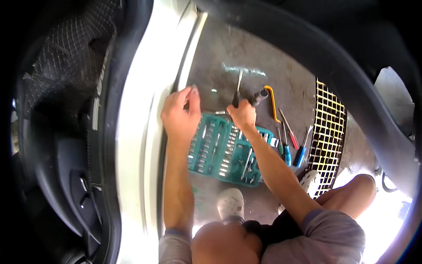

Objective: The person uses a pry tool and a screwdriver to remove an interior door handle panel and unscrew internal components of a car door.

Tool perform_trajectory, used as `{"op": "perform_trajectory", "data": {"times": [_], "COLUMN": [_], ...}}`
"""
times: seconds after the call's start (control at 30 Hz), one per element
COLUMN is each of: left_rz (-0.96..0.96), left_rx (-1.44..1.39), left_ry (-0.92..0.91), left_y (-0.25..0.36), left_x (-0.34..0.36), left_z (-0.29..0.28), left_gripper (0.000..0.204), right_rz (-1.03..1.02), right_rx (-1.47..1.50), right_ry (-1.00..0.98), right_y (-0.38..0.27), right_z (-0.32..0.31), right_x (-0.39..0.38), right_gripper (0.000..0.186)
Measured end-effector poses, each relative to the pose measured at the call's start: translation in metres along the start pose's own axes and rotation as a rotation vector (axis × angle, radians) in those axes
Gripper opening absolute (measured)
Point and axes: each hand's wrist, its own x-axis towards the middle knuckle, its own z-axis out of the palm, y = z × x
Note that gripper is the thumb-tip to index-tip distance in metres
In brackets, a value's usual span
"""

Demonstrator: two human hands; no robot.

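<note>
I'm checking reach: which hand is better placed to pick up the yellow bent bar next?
Probably the right hand: it's nearer the yellow bent bar, though apparently at a dark-handled tool. The left hand is farther, beside the white sill.

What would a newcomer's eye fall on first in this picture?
Probably the open green case of metal tools on the floor, near the centre, with the right forearm passing over part of it. The bright white sill to its left stands out too, as does the bent yellow bar on the floor, to the right of the right hand.
</note>
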Motion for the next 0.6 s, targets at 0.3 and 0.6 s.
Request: {"op": "perform_trajectory", "data": {"times": [0.3,0.6], "left_rz": [-0.845,-1.039], "left_rx": [-1.028,-1.527], "left_ry": [-0.419,-0.232], "left_y": [0.005,0.033], "left_x": [0.023,0.054], "left_z": [0.086,0.113], "left_gripper": [0.089,0.03], "right_rz": [-0.283,-0.185], "right_rx": [0.587,1.095], "right_ry": [0.129,-0.192], "right_y": [-0.01,-0.04], "right_z": [-0.059,-0.112], "right_x": [-0.061,-0.1], "right_gripper": [0.028,0.044]}}
